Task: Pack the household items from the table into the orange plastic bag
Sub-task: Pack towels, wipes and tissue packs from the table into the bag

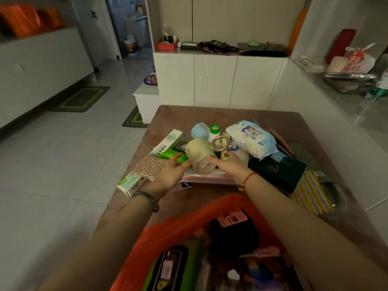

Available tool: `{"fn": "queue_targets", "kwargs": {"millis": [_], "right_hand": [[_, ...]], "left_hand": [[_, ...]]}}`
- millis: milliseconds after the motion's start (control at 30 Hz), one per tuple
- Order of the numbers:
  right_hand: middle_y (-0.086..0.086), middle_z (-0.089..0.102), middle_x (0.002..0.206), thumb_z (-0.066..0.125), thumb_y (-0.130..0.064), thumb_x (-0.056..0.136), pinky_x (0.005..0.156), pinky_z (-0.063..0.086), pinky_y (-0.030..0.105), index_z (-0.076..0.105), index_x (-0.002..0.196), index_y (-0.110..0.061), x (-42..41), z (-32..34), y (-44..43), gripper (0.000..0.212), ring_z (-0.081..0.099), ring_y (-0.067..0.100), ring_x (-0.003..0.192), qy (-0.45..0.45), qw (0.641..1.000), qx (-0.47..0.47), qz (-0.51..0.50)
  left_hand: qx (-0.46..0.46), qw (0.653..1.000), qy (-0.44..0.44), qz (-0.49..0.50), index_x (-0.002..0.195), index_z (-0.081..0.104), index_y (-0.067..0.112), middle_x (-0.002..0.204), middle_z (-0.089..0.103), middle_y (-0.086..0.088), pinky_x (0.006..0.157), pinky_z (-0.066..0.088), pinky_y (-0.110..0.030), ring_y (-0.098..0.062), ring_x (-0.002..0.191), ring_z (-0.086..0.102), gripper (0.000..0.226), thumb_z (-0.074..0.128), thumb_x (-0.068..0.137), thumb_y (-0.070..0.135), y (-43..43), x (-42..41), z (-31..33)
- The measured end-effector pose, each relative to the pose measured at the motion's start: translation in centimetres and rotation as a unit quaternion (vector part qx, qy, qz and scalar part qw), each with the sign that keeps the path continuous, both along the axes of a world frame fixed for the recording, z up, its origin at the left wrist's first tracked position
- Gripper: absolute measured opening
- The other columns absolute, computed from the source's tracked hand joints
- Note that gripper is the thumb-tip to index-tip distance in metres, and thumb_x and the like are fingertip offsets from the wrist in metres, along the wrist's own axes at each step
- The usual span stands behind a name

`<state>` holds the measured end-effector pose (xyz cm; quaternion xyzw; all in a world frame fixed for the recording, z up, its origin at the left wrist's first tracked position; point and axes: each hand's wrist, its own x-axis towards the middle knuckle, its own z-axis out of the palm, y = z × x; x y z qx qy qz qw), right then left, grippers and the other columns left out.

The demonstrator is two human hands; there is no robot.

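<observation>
An orange plastic bag (180,227) lies open at the table's near edge, holding a green wipes pack, a black item and a pink clip. Beyond it a pile of household items covers the brown table (168,114). A cream-coloured roll (198,153) lies on its side on top of the pile. My left hand (170,173) touches the roll's left side with straight fingers. My right hand (230,164) presses its right end, fingers extended. A metal ring (218,144) and a white bottle with a green cap (214,132) stand just behind the roll.
Around the roll lie a long white-green box (151,162), a green pack (178,151), a blue-white tissue pack (252,138), a dark green box (277,171) and yellow-striped packs (312,194). White cabinets stand behind the table. Tiled floor lies to the left.
</observation>
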<state>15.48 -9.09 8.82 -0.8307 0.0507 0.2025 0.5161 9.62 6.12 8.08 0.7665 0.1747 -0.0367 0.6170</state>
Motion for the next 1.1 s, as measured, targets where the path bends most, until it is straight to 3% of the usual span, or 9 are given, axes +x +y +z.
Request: {"fn": "queue_targets", "kwargs": {"millis": [300, 433, 533, 633, 767, 867, 967, 1033, 1100], "right_hand": [[0.01, 0.061, 0.111, 0.066, -0.017, 0.082, 0.062, 0.049, 0.03, 0.055, 0.102, -0.022, 1.8, -2.7, 2.1, 0.023, 0.059, 0.019, 0.083, 0.102, 0.964, 0.227, -0.097], [0.0, 0.064, 0.103, 0.071, -0.008, 0.075, 0.073, 0.05, 0.032, 0.057, 0.112, -0.019, 0.1, -1.3, 1.2, 0.042, 0.06, 0.015, 0.087, 0.068, 0.966, 0.243, -0.054], [-0.006, 0.064, 0.095, 0.075, -0.005, 0.071, 0.088, 0.048, 0.031, 0.058, 0.105, -0.018, -3.0, 1.5, -0.2, 0.04, 0.06, 0.013, 0.093, -0.032, 0.979, 0.201, 0.011], [-0.001, 0.063, 0.091, 0.075, -0.001, 0.07, 0.086, 0.048, 0.026, 0.057, 0.09, -0.016, -7.1, 4.2, -2.8, 0.031, 0.061, 0.012, 0.088, -0.173, 0.964, 0.147, 0.136], [-0.003, 0.064, 0.112, 0.071, 0.0, 0.074, 0.086, 0.051, 0.019, 0.058, 0.108, -0.02, -11.9, 6.1, -7.9, 0.041, 0.062, 0.004, 0.105, -0.175, 0.949, 0.125, 0.231], [-0.009, 0.047, 0.134, 0.075, -0.023, 0.073, 0.102, 0.041, 0.029, 0.044, 0.126, -0.036, -13.6, 4.2, -12.5, 0.062, 0.043, -0.001, 0.125, -0.266, 0.947, -0.097, 0.155], [0.0, 0.039, 0.142, 0.074, -0.044, 0.067, 0.106, 0.037, 0.044, 0.027, 0.14, -0.033, -14.4, 1.4, -15.7, 0.087, 0.039, 0.018, 0.13, -0.155, 0.916, -0.322, 0.18], [0.002, 0.056, 0.124, 0.067, -0.032, 0.075, 0.094, 0.047, 0.042, 0.044, 0.129, -0.026, -15.0, 0.5, -16.6, 0.059, 0.055, 0.021, 0.112, -0.061, 0.917, -0.359, 0.163], [0.003, 0.066, 0.094, 0.057, -0.013, 0.08, 0.078, 0.052, 0.038, 0.063, 0.096, -0.02, -15.3, 0.0, -17.3, 0.018, 0.063, 0.023, 0.091, -0.105, 0.935, -0.328, 0.087]], "left_hand": [[-0.173, 0.983, 0.055, 0.015, 0.142, 0.028, 0.022, 0.131, 0.05, -0.005, 0.102, 0.037, -0.04, -0.026, 0.12, 0.049, 0.056, 0.05, 0.091, 0.029, -1.3, 2.9, -2.4], [-0.212, 0.977, 0.029, 0.027, 0.14, 0.033, 0.02, 0.135, 0.051, -0.009, 0.096, 0.039, -0.039, -0.027, 0.114, 0.054, 0.068, 0.059, 0.08, 0.041, -0.9, 1.1, -1.6], [-0.216, 0.976, -0.03, 0.025, 0.136, 0.039, 0.021, 0.123, 0.062, -0.005, 0.081, 0.051, -0.033, -0.022, 0.102, 0.063, 0.073, 0.068, 0.073, 0.043, -1.3, -1.3, 0.6], [-0.178, 0.981, -0.081, 0.01, 0.133, 0.043, 0.019, 0.12, 0.066, -0.004, 0.089, 0.055, -0.039, -0.019, 0.106, 0.065, 0.085, 0.078, 0.061, 0.049, -2.7, -4.8, 3.1], [-0.148, 0.986, -0.081, 0.02, 0.125, 0.045, 0.021, 0.115, 0.065, -0.002, 0.089, 0.054, -0.043, -0.02, 0.104, 0.065, 0.074, 0.08, 0.063, 0.041, -5.1, -9.7, 4.8], [-0.149, 0.987, -0.058, -0.036, 0.105, 0.048, 0.031, 0.1, 0.064, 0.008, 0.072, 0.058, -0.026, -0.004, 0.086, 0.067, 0.039, 0.069, 0.075, 0.019, -6.9, -13.2, 4.3], [-0.133, 0.978, -0.019, -0.157, 0.102, 0.048, 0.033, 0.098, 0.062, 0.013, 0.062, 0.052, -0.011, 0.01, 0.076, 0.065, 0.041, 0.068, 0.075, 0.01, -8.7, -15.1, 2.8], [-0.112, 0.97, 0.036, -0.213, 0.11, 0.046, 0.035, 0.102, 0.061, 0.014, 0.064, 0.053, -0.013, 0.003, 0.085, 0.065, 0.045, 0.071, 0.076, 0.017, -10.0, -15.3, 1.5], [-0.094, 0.968, 0.086, -0.217, 0.121, 0.044, 0.028, 0.103, 0.06, 0.013, 0.064, 0.053, -0.014, -0.002, 0.089, 0.063, 0.053, 0.071, 0.076, 0.031, -11.5, -14.8, -0.1]]}}
